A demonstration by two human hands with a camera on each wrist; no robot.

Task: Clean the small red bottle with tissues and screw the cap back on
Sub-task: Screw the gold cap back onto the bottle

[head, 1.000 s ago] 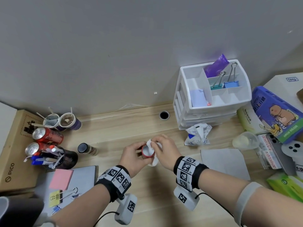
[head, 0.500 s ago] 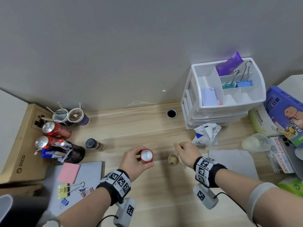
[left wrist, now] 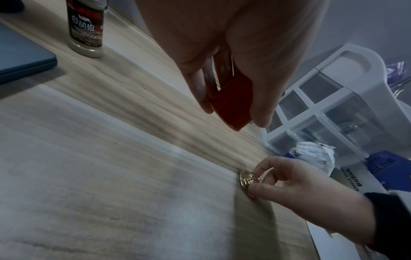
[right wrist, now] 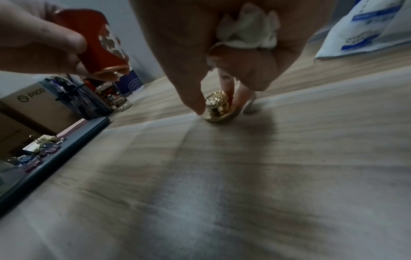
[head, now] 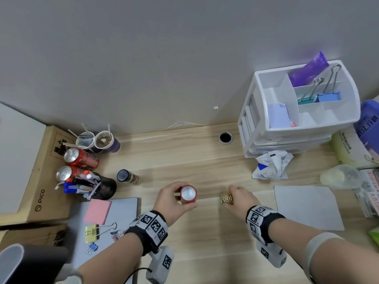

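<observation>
The left hand held the red bottle upright above the desk, fingers curled round it, mouth open for the gold cap, which the right hand pinched on the desk, tissue balled in its palm

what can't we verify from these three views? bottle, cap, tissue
- Red bottle: its threads and whether the inside is clean. The head view shows only a pale opening; the left hand covers it in the left wrist view.
- Gold cap: its underside faces the desk.
- Tissue: balled in the right hand, hidden in the head view; soiling unreadable.
</observation>
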